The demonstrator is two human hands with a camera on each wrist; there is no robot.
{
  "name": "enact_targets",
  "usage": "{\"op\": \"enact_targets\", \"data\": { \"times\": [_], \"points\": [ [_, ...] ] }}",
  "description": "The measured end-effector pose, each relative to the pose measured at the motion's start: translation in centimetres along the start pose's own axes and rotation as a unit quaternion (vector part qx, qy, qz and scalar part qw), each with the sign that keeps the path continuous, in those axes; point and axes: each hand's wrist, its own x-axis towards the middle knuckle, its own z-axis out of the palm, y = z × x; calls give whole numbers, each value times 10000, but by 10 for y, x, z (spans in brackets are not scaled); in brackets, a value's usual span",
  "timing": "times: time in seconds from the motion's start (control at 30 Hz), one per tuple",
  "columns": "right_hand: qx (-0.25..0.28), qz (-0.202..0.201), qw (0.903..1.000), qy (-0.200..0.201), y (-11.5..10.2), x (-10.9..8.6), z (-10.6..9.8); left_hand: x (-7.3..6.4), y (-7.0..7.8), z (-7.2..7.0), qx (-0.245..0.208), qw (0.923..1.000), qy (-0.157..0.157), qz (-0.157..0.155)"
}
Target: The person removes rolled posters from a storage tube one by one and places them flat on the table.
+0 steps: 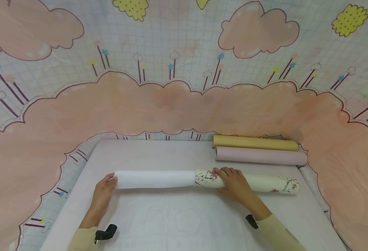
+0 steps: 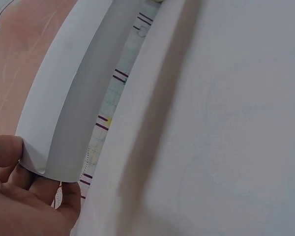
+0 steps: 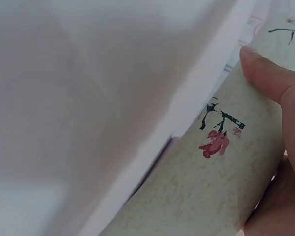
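Observation:
A white paper roll (image 1: pixel 155 179) lies level above the white board, its left end held by my left hand (image 1: pixel 103 195). In the left wrist view the thumb and fingers pinch the rim of that white roll (image 2: pixel 59 103), and a lengthwise paper edge shows along it. The roll's right end meets a cream floral paper roll (image 1: pixel 265 183) with dark branches and pink blossoms; whether one sits inside the other I cannot tell. My right hand (image 1: pixel 235 183) grips the floral roll near this join. Seen from the right wrist, the thumb lies along the floral roll (image 3: pixel 216 182).
A gold roll (image 1: pixel 256 142) and a pale pink roll (image 1: pixel 260 156) lie side by side at the board's far right corner. The white board (image 1: pixel 171 219) rests on a cloth (image 1: pixel 171 108) printed with clouds and small pins.

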Motion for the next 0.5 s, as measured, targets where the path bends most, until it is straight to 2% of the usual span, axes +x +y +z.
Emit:
{"op": "enact_targets", "data": {
  "times": [0.17,0.37,0.5],
  "points": [
    [-52,52,9999,119,14,-3,-3,-1,-2,-7,-233,9995,220,-70],
    [-96,-120,9992,371,40,-7,1,-4,0,-8,-609,9980,158,-28],
    [-131,-181,9992,319,55,-9,6,-3,4,-7,-721,9972,205,46]
  ]
}}
